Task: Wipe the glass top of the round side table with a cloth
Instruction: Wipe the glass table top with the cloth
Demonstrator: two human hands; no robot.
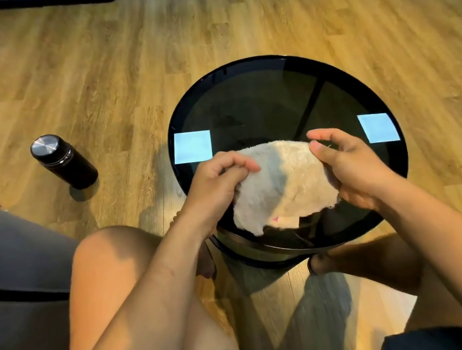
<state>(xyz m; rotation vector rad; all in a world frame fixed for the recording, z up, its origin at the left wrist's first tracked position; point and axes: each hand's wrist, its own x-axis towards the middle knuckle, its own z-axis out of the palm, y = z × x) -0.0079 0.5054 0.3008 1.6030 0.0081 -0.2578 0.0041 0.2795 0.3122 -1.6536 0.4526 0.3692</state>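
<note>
Evidently the cloth [284, 187] is held stretched between both hands over the part of the glass top [257, 102] beneath them, probably to open a flat wiping face; whether it touches the glass I cannot tell. The left hand [219, 183] pinches its left edge with curled fingers; the right hand [351, 166] grips the right edge, thumb over it. Both reach forward and converge. A bottle [63, 161] stands well left of the left hand.
</note>
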